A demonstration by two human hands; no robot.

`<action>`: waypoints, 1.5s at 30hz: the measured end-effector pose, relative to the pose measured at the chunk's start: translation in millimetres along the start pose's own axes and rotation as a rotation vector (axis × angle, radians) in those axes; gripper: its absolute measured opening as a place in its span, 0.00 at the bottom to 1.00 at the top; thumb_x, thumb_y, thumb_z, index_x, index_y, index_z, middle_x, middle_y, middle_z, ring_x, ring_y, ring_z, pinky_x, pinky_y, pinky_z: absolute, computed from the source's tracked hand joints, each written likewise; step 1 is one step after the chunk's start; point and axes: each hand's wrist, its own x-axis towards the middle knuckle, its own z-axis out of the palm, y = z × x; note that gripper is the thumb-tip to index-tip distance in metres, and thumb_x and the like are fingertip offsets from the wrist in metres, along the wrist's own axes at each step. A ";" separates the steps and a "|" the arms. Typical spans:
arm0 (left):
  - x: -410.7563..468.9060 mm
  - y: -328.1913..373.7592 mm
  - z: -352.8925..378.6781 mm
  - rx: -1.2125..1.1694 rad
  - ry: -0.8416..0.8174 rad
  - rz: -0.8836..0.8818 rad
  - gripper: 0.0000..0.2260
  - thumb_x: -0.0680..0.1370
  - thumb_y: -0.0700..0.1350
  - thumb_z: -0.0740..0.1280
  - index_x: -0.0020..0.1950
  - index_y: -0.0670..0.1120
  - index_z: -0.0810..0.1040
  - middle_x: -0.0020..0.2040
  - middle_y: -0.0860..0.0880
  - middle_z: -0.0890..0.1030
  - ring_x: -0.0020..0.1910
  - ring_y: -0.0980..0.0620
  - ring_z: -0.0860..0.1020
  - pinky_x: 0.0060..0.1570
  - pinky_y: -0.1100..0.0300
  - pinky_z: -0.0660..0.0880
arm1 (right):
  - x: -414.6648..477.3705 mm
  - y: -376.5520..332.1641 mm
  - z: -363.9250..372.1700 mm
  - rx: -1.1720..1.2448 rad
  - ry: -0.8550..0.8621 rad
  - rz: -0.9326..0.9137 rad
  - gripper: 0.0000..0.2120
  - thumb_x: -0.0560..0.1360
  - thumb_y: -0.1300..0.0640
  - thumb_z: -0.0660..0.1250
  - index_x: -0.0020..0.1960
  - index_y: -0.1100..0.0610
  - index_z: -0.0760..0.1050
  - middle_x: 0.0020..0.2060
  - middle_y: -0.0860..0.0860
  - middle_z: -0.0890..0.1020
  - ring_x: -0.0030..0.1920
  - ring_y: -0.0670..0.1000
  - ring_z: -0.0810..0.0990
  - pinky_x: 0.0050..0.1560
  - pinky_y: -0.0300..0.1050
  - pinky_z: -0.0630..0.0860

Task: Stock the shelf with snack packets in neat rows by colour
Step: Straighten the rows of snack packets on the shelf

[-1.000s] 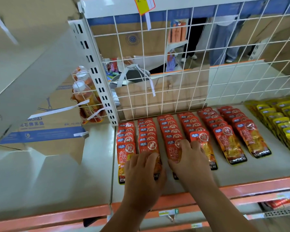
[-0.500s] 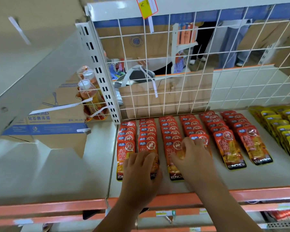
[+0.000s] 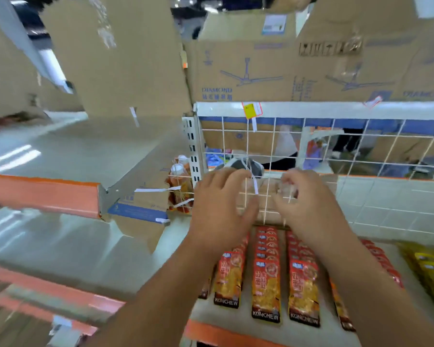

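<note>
**Both hands lifted before the wire grid, red rows beneath them**

The wire grid (image 3: 361, 151) backed the shelf (image 3: 206, 330). From its foot the red packets (image 3: 266, 284) ran in rows toward the person. Each packet lay flat with its long axis pointing away from the grid. The yellow packets (image 3: 431, 271) lay further right along the grid's foot.

Both hands hung in front of the grid's lower squares, above the back ends of the red rows and off the packets. The left hand (image 3: 221, 201) was spread and empty. The right hand (image 3: 308, 204) had bent fingers, blurred, so whether they pinched anything could not be told.

The front packets lay below the hands on the side away from the grid, between the two forearms. The leftmost rows were nearer the left hand. Any further straightening would probably mean coming down and back from the grid.
</note>
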 end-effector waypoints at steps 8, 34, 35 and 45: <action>96.8 43.1 -129.6 0.090 0.171 0.056 0.19 0.75 0.56 0.66 0.64 0.53 0.79 0.54 0.55 0.80 0.56 0.50 0.78 0.55 0.57 0.71 | 63.1 -94.3 -66.9 0.076 0.101 -0.308 0.10 0.74 0.52 0.71 0.54 0.49 0.75 0.50 0.47 0.76 0.46 0.51 0.76 0.45 0.48 0.71; 68.7 -351.4 -419.3 0.181 -0.208 -0.543 0.05 0.80 0.51 0.70 0.55 0.54 0.82 0.51 0.50 0.83 0.48 0.49 0.83 0.46 0.56 0.79 | 167.4 -444.7 113.7 -0.566 -0.504 -0.691 0.03 0.75 0.46 0.68 0.48 0.43 0.77 0.46 0.41 0.79 0.45 0.46 0.78 0.50 0.47 0.77; 72.6 -374.9 -424.4 0.171 -0.221 -0.533 0.06 0.80 0.51 0.70 0.56 0.53 0.83 0.52 0.50 0.83 0.50 0.50 0.82 0.48 0.56 0.79 | 172.6 -460.7 133.4 -0.584 -0.512 -0.675 0.03 0.75 0.47 0.68 0.48 0.43 0.77 0.45 0.41 0.78 0.44 0.45 0.77 0.50 0.47 0.77; 133.4 -534.0 -451.2 0.219 -0.335 -0.452 0.07 0.79 0.54 0.69 0.55 0.57 0.83 0.55 0.52 0.81 0.52 0.51 0.79 0.57 0.52 0.78 | 214.3 -546.4 306.7 -0.712 -0.702 -0.544 0.11 0.79 0.50 0.67 0.57 0.53 0.80 0.41 0.46 0.76 0.33 0.41 0.69 0.30 0.36 0.68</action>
